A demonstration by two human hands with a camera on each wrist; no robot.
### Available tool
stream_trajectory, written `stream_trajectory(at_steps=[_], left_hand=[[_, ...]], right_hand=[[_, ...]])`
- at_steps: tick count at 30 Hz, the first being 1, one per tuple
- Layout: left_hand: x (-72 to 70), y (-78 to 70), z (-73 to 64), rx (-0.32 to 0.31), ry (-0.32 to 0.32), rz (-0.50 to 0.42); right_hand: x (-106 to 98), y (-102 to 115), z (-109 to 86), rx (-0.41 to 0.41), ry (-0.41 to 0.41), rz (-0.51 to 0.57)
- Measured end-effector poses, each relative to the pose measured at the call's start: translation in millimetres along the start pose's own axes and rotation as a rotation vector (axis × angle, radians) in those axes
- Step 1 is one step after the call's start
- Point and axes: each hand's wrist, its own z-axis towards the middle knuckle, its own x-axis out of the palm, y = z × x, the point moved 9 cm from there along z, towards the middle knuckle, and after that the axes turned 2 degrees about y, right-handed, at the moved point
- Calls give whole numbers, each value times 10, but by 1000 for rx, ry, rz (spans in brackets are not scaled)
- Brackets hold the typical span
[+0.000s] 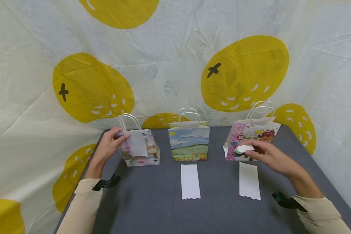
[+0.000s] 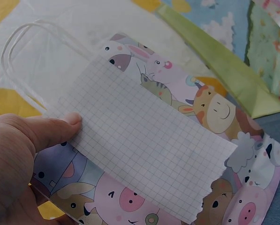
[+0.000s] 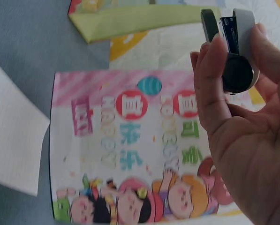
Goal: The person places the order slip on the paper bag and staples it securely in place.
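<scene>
Two pale sleeves reach in over a dark worktop (image 1: 152, 201), the left sleeve (image 1: 79, 208) from eight o'clock, the right sleeve (image 1: 316, 213) from four, each with a dark wrist device (image 1: 105, 183) beside its cuff. A loose middle slip (image 1: 190, 182) lies at the dial's centre; a loose right slip (image 1: 249, 181) lies at three o'clock.

Between two and three, a person's right hand (image 1: 273, 159) grips what appears to be a small stapler (image 1: 242, 149), its two arms parted, in front of a pink-striped bag (image 1: 235, 133) at two. At ten, the left hand (image 1: 106, 146) pinches a gridded slip (image 1: 137, 144) against an animal-print bag (image 1: 153, 143), thumb on the paper, fingers mostly hidden behind. The hands are well apart. A landscape bag (image 1: 190, 143) stands at twelve, before a backdrop (image 1: 163, 81) printed with yellow fruit (image 1: 245, 81).

The gridded slip could swing askew if the thumb slips, since only one side appears pinned; the light bag could tip under a tug, and the stapler could nip hidden fingers if closed too near them.

The count: two hands, two wrist devices, one stapler, three upright bags, three slips, one held and two loose. The fruit runs off the edges, leaving its total uncertain.
</scene>
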Motion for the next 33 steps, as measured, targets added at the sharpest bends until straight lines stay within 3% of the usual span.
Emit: stream_trajectory(at_steps=[8, 14, 18, 23, 27, 33], left_hand=[[-3, 0, -14, -14, 2, -5], [1, -7, -11, -20, 9, -9], [-3, -158, -45, -22, 19, -12], [-36, -422, -110, 0, 20, -6], [-47, -481, -127, 0, 18, -6], [-58, -469, -135, -14, 20, -8]], right_hand=[[149, 150, 160, 27, -22, 20], [280, 239, 300, 32, -38, 206], [315, 253, 382, 71, -100, 272], [337, 335, 468, 42, -142, 213], [405, 448, 551, -3, -124, 189], [606, 655, 719, -28, -81, 256]])
